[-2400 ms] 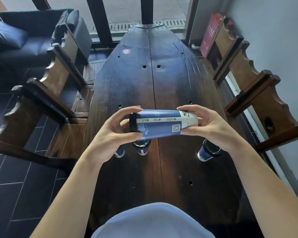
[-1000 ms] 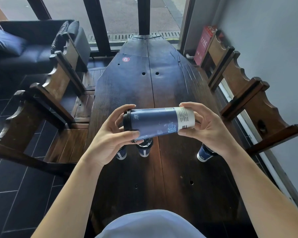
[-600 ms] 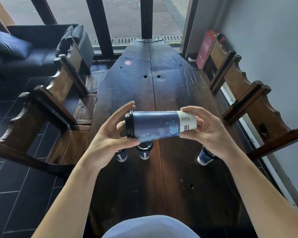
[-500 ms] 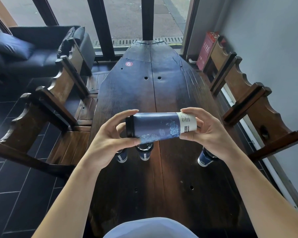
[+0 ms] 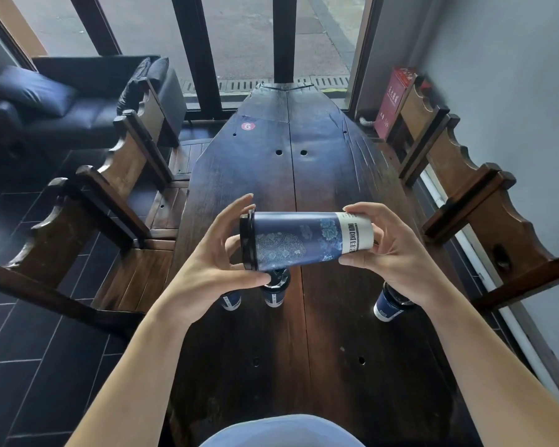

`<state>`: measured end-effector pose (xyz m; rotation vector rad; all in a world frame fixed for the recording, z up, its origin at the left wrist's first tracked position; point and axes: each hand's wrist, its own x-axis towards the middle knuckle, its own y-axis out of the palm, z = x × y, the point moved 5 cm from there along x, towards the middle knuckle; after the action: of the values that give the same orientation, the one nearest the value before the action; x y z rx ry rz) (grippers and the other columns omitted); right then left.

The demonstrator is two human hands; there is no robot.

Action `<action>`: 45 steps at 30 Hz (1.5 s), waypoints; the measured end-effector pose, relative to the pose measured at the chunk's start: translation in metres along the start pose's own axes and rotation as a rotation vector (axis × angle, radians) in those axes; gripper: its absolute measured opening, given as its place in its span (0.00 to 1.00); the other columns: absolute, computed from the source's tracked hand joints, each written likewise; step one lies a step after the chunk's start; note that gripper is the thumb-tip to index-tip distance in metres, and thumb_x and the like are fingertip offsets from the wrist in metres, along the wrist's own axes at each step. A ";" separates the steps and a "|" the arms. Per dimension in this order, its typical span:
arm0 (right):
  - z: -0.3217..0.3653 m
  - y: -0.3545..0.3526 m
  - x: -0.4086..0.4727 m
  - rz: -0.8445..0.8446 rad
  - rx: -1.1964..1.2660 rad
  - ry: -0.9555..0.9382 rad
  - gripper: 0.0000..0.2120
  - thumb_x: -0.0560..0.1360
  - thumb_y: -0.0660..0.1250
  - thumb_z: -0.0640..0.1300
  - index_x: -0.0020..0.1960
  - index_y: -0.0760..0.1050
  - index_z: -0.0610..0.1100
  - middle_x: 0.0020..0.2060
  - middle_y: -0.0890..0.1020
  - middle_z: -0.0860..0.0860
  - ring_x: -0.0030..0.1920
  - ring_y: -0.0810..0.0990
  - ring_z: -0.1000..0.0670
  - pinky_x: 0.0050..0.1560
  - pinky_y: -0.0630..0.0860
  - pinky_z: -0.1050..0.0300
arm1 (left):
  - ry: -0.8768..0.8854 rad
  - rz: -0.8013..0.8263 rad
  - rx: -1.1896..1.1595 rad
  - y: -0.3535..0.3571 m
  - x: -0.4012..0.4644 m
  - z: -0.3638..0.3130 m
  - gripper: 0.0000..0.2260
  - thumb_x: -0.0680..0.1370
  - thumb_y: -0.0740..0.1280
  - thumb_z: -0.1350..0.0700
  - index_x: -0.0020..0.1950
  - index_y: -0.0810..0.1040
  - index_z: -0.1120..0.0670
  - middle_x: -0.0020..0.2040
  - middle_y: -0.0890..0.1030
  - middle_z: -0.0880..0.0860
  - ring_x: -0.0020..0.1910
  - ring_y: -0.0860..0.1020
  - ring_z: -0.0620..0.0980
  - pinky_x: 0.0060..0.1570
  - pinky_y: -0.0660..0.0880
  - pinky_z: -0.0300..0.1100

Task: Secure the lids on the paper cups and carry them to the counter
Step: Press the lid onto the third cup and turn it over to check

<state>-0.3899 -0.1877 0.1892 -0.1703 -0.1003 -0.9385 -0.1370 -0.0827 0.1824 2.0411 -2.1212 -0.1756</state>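
Head view: left hand (image 5: 207, 266) and right hand (image 5: 397, 256) grip paper cup (image 5: 304, 240) sideways above table (image 5: 336, 317).

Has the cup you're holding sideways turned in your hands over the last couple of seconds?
Yes. The held cup has rolled about its long axis: the QR code that faced up is gone and a floral medallion shows. It remains above the standing cups on the table.

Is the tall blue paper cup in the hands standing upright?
No, the tall blue paper cup lies sideways between both hands, its black lid pointing left.
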 end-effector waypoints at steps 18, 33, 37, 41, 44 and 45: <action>-0.001 0.000 0.011 0.018 -0.023 0.053 0.33 0.65 0.81 0.37 0.67 0.74 0.46 0.54 0.81 0.54 0.58 0.81 0.49 0.55 0.83 0.50 | -0.084 -0.009 0.017 -0.011 0.012 0.000 0.42 0.65 0.80 0.64 0.75 0.73 0.41 0.71 0.78 0.52 0.68 0.80 0.61 0.61 0.79 0.64; -0.002 -0.003 0.018 0.020 -0.087 0.028 0.36 0.66 0.81 0.38 0.70 0.74 0.53 0.63 0.79 0.53 0.66 0.79 0.48 0.64 0.80 0.49 | -0.063 -0.105 0.053 -0.019 0.021 -0.001 0.35 0.63 0.81 0.60 0.69 0.78 0.46 0.61 0.81 0.53 0.58 0.83 0.56 0.51 0.82 0.66; -0.006 -0.001 0.019 0.037 -0.106 0.022 0.30 0.68 0.80 0.35 0.67 0.77 0.50 0.64 0.79 0.48 0.66 0.79 0.46 0.62 0.81 0.47 | -0.083 -0.085 0.046 -0.021 0.020 0.000 0.37 0.64 0.81 0.62 0.71 0.77 0.45 0.63 0.81 0.52 0.60 0.83 0.58 0.54 0.79 0.72; -0.012 -0.003 0.019 0.044 -0.105 0.049 0.28 0.71 0.79 0.35 0.66 0.77 0.50 0.61 0.81 0.45 0.63 0.80 0.45 0.59 0.82 0.52 | -0.092 0.011 0.085 -0.019 0.018 0.001 0.46 0.66 0.78 0.72 0.77 0.70 0.41 0.72 0.76 0.50 0.68 0.79 0.60 0.64 0.75 0.70; -0.013 -0.003 0.019 0.042 -0.077 0.068 0.27 0.71 0.78 0.35 0.67 0.77 0.50 0.60 0.81 0.44 0.61 0.81 0.46 0.56 0.81 0.55 | -0.082 0.033 0.081 -0.016 0.016 0.001 0.46 0.67 0.76 0.74 0.77 0.70 0.40 0.73 0.76 0.49 0.70 0.77 0.57 0.64 0.77 0.67; -0.012 -0.003 0.019 0.042 -0.076 0.071 0.27 0.72 0.78 0.35 0.67 0.77 0.50 0.60 0.81 0.44 0.61 0.81 0.46 0.56 0.81 0.55 | -0.082 0.031 0.077 -0.016 0.016 0.001 0.45 0.67 0.75 0.74 0.76 0.72 0.41 0.72 0.77 0.50 0.70 0.76 0.57 0.63 0.77 0.66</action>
<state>-0.3810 -0.2064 0.1803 -0.2087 0.0049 -0.9059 -0.1221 -0.0994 0.1784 2.0763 -2.2400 -0.1789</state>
